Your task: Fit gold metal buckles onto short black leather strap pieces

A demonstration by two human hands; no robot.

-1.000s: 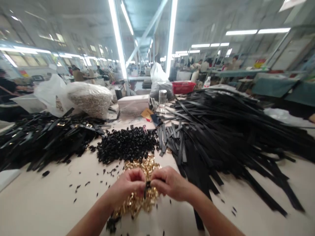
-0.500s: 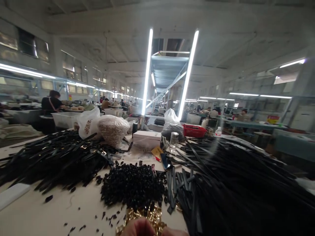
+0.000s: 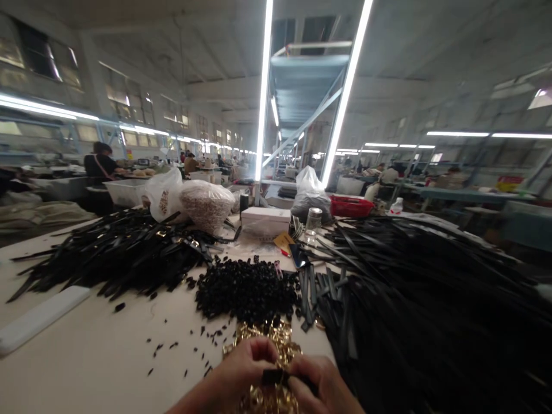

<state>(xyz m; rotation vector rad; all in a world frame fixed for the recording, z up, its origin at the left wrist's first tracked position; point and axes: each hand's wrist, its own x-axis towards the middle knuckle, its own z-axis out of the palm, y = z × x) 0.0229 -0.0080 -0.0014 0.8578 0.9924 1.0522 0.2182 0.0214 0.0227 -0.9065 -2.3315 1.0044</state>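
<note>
My left hand (image 3: 244, 371) and my right hand (image 3: 319, 382) meet low in the middle of the head view, both with bent, closed fingers. Between them runs a short black strap (image 3: 271, 377), pinched from both sides. Some gold metal shows close to my fingertips, but I cannot make out whether it is on the strap. Under and behind the hands lies a heap of gold buckles (image 3: 282, 334), partly hidden by them. Just beyond it is a pile of small black pieces (image 3: 245, 290).
Long black straps (image 3: 431, 299) cover the right side, and another strap heap (image 3: 138, 253) lies at left. A white bar-shaped object (image 3: 45, 316) rests at the left edge. Farther back stand a white box (image 3: 265, 223), a glass jar (image 3: 313, 221), filled plastic bags (image 3: 207, 201) and a red basket (image 3: 351, 206).
The view has tipped downward, so more of the table shows. Both hands, barely visible at the bottom edge before, now appear higher with the black strap between them.
</note>
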